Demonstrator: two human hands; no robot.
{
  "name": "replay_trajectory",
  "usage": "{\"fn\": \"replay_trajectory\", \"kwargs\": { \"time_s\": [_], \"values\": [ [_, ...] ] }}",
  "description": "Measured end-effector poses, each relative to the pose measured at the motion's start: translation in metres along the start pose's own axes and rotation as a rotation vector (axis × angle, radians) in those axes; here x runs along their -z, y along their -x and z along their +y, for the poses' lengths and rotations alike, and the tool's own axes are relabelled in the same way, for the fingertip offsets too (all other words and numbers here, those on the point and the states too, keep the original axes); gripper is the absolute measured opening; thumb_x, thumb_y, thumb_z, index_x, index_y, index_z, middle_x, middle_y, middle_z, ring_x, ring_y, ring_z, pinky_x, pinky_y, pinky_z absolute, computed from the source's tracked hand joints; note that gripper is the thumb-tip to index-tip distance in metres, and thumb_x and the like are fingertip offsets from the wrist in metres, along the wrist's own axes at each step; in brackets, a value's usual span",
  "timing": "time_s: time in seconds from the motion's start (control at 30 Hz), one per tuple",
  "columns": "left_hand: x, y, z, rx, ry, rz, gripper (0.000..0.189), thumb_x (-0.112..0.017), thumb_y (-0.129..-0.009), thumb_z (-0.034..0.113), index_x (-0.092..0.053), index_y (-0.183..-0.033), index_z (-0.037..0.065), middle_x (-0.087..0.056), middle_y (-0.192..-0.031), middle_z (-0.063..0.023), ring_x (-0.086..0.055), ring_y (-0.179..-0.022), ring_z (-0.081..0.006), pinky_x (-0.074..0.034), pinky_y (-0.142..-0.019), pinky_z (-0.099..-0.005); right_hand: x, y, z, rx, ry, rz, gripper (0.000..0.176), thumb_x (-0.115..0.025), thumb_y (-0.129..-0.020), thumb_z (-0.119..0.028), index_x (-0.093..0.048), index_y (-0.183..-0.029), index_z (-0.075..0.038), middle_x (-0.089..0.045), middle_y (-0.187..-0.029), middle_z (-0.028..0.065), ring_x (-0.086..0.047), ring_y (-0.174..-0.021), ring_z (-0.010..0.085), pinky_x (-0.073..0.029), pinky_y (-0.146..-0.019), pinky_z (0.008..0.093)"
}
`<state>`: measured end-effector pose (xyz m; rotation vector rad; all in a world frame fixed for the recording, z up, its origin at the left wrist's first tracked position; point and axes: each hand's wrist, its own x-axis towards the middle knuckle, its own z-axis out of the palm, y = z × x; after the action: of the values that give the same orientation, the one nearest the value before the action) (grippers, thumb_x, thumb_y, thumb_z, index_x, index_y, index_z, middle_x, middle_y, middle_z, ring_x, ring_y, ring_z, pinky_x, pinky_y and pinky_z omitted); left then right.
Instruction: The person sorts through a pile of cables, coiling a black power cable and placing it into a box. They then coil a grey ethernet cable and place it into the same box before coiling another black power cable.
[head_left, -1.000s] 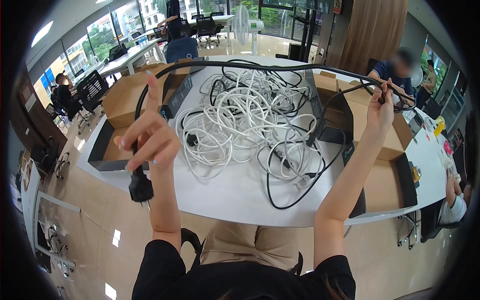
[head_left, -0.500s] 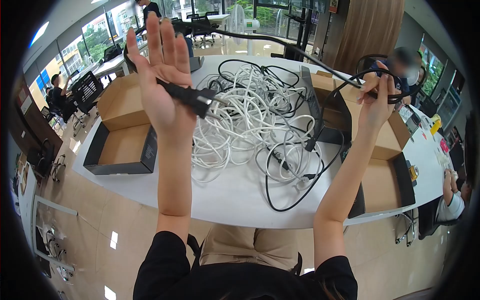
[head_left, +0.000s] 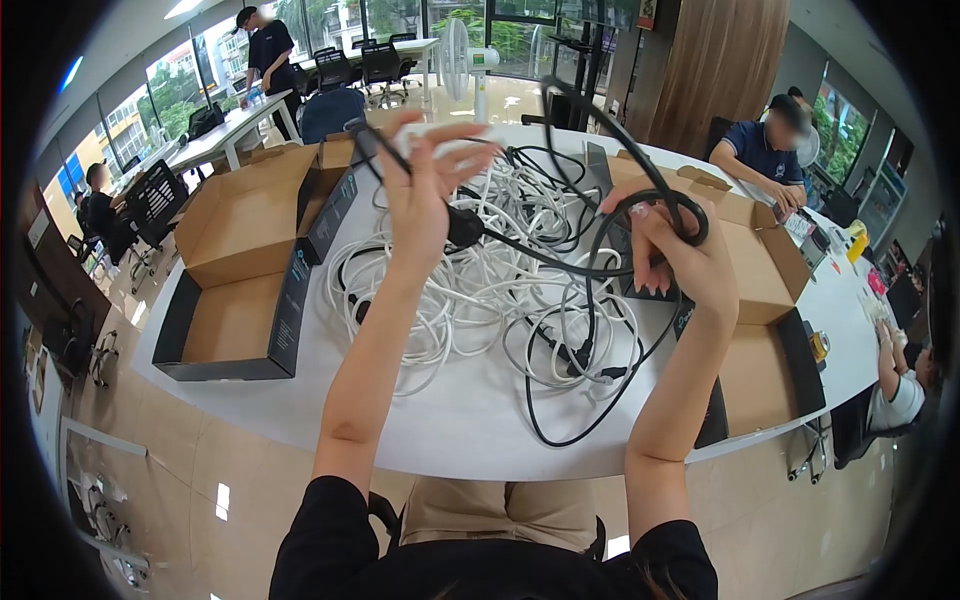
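My left hand (head_left: 425, 195) is raised over the table's left middle, fingers loosely stretched and partly blurred. A black power cable runs across it, held in the crook of the thumb, with a thick black connector (head_left: 463, 227) at the palm's edge. Closed round several loops of black cable (head_left: 690, 225) is my right hand (head_left: 685, 250), farther right. One length hangs between both hands. Beneath lies a tangled heap of white cables (head_left: 470, 310) with black ones mixed in. Black plugs (head_left: 585, 355) lie near its front right.
Open cardboard boxes flank the heap: a left box (head_left: 285, 325) with its lid back and a right box (head_left: 805, 365). Another dark box stands behind each. Across the white table (head_left: 480, 440), a person in a navy shirt (head_left: 760, 150) sits; others are farther off.
My left hand has come down and right, turning its palm away from view. My right hand has moved left and lower with the cable loops. The view has shifted slightly.
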<state>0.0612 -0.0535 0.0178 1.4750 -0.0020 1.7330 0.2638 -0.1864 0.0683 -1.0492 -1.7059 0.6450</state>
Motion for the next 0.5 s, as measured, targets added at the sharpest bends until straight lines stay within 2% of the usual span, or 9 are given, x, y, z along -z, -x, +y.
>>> {"fn": "replay_trajectory", "kwargs": {
  "time_s": [0.03, 0.13, 0.17, 0.27, 0.3, 0.37, 0.4, 0.5],
  "values": [
    [0.000, 0.002, -0.005, 0.073, -0.029, -0.056, 0.026, -0.026, -0.098, 0.025, -0.027, -0.118, 0.008, -0.057, -0.100, -0.0217, -0.065, -0.079, -0.0278, -0.054, -0.070, -0.0321, -0.002, 0.000, -0.001, 0.001, -0.034, -0.020, 0.021, -0.043, -0.092, -0.015, -0.059, -0.096, -0.002, -0.047, -0.043, 0.0012, -0.035, -0.034, 0.0029, -0.027, -0.034, 0.0181],
    [-0.005, 0.010, -0.007, 0.336, -0.156, -0.307, 0.025, -0.026, -0.098, 0.023, -0.027, -0.118, 0.008, -0.060, -0.092, -0.0185, -0.065, -0.072, -0.0275, -0.054, -0.067, -0.0319, -0.005, 0.003, -0.002, 0.005, -0.111, 0.010, 0.022, -0.041, -0.092, -0.014, -0.056, -0.094, 0.001, -0.047, -0.042, 0.0032, -0.036, -0.031, 0.0049, -0.026, -0.031, 0.0189],
    [-0.007, 0.016, -0.012, 0.374, -0.088, -0.349, 0.025, -0.026, -0.098, 0.022, -0.028, -0.118, 0.007, -0.062, -0.086, -0.0151, -0.066, -0.069, -0.0252, -0.054, -0.063, -0.0297, -0.003, 0.002, -0.003, 0.038, -0.144, 0.029, 0.022, -0.041, -0.091, -0.014, -0.055, -0.094, 0.002, -0.046, -0.042, 0.0035, -0.036, -0.031, 0.0055, -0.026, -0.030, 0.0191],
    [-0.008, 0.018, -0.006, 0.540, -0.265, -0.624, 0.025, -0.025, -0.097, 0.019, -0.030, -0.118, 0.007, -0.062, -0.084, -0.0138, -0.065, -0.066, -0.0217, -0.054, -0.060, -0.0269, 0.004, 0.002, 0.001, 0.143, -0.296, 0.145, 0.024, -0.038, -0.091, -0.014, -0.052, -0.094, 0.005, -0.045, -0.041, 0.0059, -0.034, -0.026, 0.0089, -0.024, -0.026, 0.0204],
    [-0.008, 0.020, -0.010, 0.520, -0.330, -0.681, 0.025, -0.025, -0.097, 0.021, -0.033, -0.117, 0.007, -0.062, -0.080, -0.0128, -0.064, -0.061, -0.0183, -0.051, -0.054, -0.0227, 0.011, 0.001, 0.004, 0.158, -0.362, 0.173, 0.024, -0.037, -0.092, -0.014, -0.052, -0.095, 0.005, -0.044, -0.040, 0.0056, -0.034, -0.025, 0.0093, -0.024, -0.025, 0.0201],
    [-0.012, 0.023, -0.011, 0.626, -0.171, -0.678, 0.023, -0.026, -0.097, 0.021, -0.035, -0.114, 0.008, -0.062, -0.077, -0.0121, -0.064, -0.059, -0.0181, -0.051, -0.053, -0.0237, 0.018, 0.001, 0.005, 0.167, -0.494, 0.265, 0.023, -0.035, -0.093, -0.012, -0.050, -0.099, 0.005, -0.041, -0.040, 0.0043, -0.033, -0.024, 0.0102, -0.023, -0.024, 0.0194],
    [-0.014, 0.025, -0.010, 0.679, -0.092, -0.674, 0.022, -0.027, -0.097, 0.021, -0.036, -0.113, 0.008, -0.062, -0.075, -0.0118, -0.064, -0.058, -0.0180, -0.051, -0.053, -0.0242, 0.022, 0.000, 0.011, 0.194, -0.594, 0.243, 0.025, -0.035, -0.093, -0.013, -0.049, -0.101, 0.006, -0.041, -0.041, 0.0040, -0.032, -0.023, 0.0103, -0.023, -0.024, 0.0195],
    [-0.018, 0.028, -0.011, 0.665, -0.082, -0.807, 0.028, -0.025, -0.098, 0.026, -0.035, -0.112, 0.005, -0.060, -0.067, -0.0105, -0.053, -0.044, -0.0115, -0.042, -0.043, -0.0199, 0.031, -0.004, 0.021, 0.193, -0.717, 0.203, 0.027, -0.034, -0.094, -0.013, -0.048, -0.107, 0.007, -0.041, -0.047, 0.0027, -0.034, -0.027, 0.0094, -0.025, -0.025, 0.0188]
  ]
}}
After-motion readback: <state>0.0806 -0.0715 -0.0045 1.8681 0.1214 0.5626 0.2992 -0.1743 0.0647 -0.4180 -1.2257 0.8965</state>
